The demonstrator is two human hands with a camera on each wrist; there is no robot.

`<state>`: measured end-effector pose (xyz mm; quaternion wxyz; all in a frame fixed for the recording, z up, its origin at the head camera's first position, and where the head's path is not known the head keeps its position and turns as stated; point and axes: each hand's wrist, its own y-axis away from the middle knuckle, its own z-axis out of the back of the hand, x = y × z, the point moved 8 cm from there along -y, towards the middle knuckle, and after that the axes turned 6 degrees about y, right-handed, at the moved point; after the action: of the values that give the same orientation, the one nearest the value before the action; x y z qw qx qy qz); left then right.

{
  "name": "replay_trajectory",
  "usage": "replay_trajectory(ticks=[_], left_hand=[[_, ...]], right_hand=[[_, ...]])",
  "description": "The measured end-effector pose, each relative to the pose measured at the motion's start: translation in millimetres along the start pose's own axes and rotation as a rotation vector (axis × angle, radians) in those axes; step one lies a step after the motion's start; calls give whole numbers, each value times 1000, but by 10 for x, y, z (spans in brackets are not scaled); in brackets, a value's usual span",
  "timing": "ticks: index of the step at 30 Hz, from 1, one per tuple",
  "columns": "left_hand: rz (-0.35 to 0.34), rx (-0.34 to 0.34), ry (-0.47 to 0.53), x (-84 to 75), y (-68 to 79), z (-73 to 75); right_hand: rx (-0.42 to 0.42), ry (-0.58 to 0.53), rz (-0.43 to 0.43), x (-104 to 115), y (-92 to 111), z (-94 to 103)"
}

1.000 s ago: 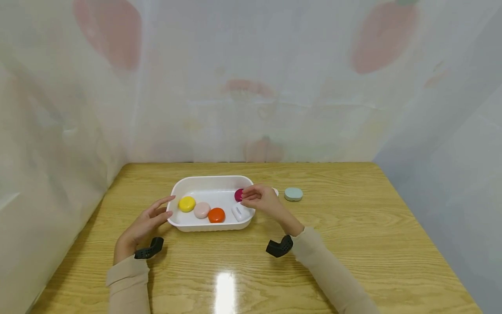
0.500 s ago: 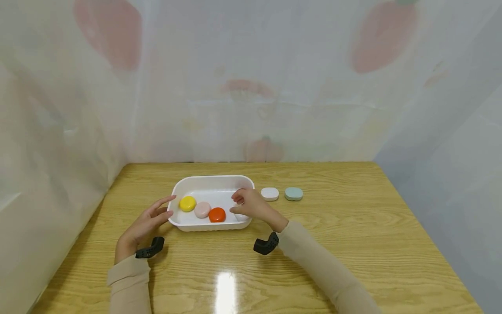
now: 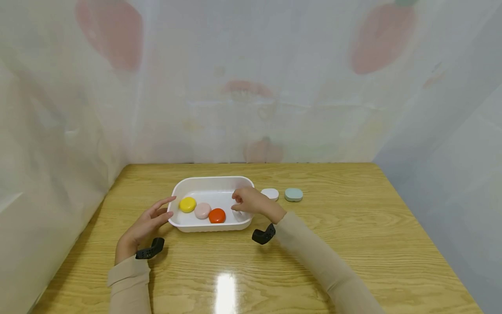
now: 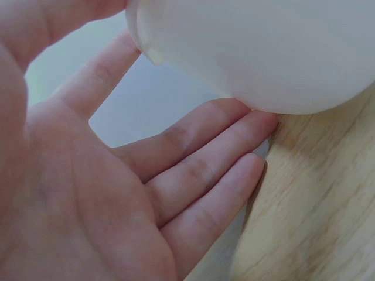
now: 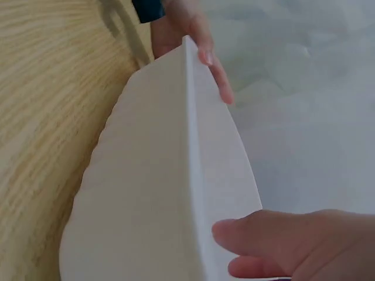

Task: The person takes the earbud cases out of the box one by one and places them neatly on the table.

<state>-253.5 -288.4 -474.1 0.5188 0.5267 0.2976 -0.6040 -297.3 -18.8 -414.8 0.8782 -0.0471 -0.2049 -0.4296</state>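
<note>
White tray [image 3: 211, 185] on the desk [image 3: 353, 213], touched at 9 o'clock by the left hand [image 3: 145, 223], fingers extended, is best kept steady; any grip by the right hand [image 3: 254, 202], inside 3 o'clock, cannot be told.

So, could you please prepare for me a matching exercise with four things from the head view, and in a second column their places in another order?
Things
1. yellow piece
2. green piece
3. left hand
4. orange piece

Places
A. at the rim, on the left end of the tray
B. inside the tray, close to its near wall, right of the pink piece
C. on the table, right of the tray
D. inside the tray, left of the pink piece

Pairs: 1-D, 2-C, 3-A, 4-B
</note>
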Motion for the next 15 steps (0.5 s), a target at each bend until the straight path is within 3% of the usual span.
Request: replay_trajectory(ticks=[8, 15], left_hand=[[16, -10, 11, 7, 1, 7], [25, -11, 22, 24, -11, 11]], right_hand=[[91, 208, -78, 4, -93, -50], [140, 107, -85, -3, -124, -87]])
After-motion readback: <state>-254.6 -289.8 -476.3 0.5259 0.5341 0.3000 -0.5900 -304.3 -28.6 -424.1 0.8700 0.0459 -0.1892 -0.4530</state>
